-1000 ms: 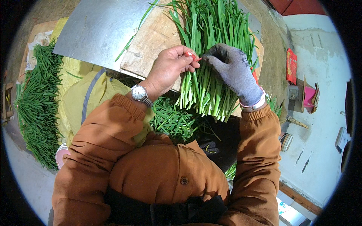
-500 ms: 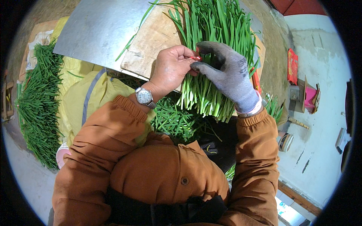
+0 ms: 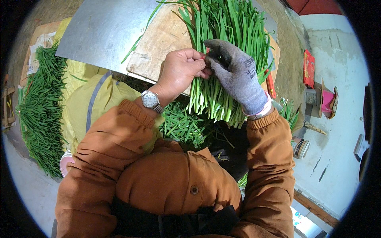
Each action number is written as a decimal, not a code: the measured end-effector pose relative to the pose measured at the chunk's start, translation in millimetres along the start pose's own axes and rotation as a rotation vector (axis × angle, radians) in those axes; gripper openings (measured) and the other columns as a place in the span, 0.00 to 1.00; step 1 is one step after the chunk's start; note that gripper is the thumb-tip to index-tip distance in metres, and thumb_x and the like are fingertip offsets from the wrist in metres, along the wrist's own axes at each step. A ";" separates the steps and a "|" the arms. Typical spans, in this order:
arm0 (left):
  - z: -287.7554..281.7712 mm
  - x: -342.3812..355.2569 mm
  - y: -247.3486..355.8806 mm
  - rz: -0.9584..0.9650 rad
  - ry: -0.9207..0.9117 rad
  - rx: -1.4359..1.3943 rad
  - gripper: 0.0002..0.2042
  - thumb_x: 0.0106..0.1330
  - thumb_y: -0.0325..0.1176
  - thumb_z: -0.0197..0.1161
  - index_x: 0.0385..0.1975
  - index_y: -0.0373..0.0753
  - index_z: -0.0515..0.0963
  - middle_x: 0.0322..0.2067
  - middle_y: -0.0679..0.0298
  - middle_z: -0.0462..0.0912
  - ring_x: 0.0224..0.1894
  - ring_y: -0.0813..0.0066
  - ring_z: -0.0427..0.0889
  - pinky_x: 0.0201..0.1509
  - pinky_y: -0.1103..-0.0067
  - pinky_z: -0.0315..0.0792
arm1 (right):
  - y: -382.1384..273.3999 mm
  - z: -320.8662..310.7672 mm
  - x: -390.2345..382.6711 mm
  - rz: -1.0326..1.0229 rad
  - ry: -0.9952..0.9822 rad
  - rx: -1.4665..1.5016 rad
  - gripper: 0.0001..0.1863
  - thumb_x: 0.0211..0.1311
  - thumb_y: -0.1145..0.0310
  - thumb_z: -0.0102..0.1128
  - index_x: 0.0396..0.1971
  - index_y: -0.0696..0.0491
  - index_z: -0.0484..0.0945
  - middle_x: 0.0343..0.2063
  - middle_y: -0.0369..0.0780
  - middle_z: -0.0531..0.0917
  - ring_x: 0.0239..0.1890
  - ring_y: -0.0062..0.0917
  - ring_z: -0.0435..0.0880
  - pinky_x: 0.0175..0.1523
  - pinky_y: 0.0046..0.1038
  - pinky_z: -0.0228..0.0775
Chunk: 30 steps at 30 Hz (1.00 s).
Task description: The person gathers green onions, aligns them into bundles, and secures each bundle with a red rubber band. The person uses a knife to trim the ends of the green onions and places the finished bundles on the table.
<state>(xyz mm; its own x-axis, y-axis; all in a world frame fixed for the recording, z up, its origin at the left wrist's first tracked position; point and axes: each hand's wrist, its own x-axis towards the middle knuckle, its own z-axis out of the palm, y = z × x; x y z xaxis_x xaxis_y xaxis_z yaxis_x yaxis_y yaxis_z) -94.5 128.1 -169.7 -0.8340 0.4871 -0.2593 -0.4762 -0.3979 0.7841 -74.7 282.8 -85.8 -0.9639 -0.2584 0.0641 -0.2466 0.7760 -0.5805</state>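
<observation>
L hand (image 3: 180,69), bare w/ a watch (image 3: 150,99), has fingertips pinched on a small red tie (image 3: 203,58). R hand (image 3: 234,71), in a gray glove (image 3: 248,85), is bent w/ its thumb close by; can't tell if it grips too. Green bunch (image 3: 222,93) lies under both, on the wood board (image 3: 164,37), pale ends facing the person (image 3: 174,178).

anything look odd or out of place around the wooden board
Yes: stray green blades lie along the left edge of the wooden board, off to the side of the bunch. Also, only the right hand is gloved; the left hand isn't.
</observation>
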 end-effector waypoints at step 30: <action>-10.4 5.3 4.7 0.051 -0.167 0.131 0.05 0.67 0.27 0.60 0.32 0.31 0.78 0.26 0.62 0.83 0.26 0.81 0.80 0.30 0.85 0.74 | 8.1 -5.5 0.0 0.498 -0.024 0.748 0.10 0.63 0.71 0.64 0.40 0.60 0.81 0.31 0.36 0.85 0.28 0.14 0.80 0.33 0.17 0.73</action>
<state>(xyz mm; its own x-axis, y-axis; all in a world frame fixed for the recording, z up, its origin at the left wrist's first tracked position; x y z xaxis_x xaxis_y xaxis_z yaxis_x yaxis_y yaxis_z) -104.1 120.7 -173.2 -0.7929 0.5956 -0.1288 -0.3852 -0.3262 0.8633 -77.2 292.2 -86.1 -0.9372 -0.0102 -0.3486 0.3374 0.2263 -0.9138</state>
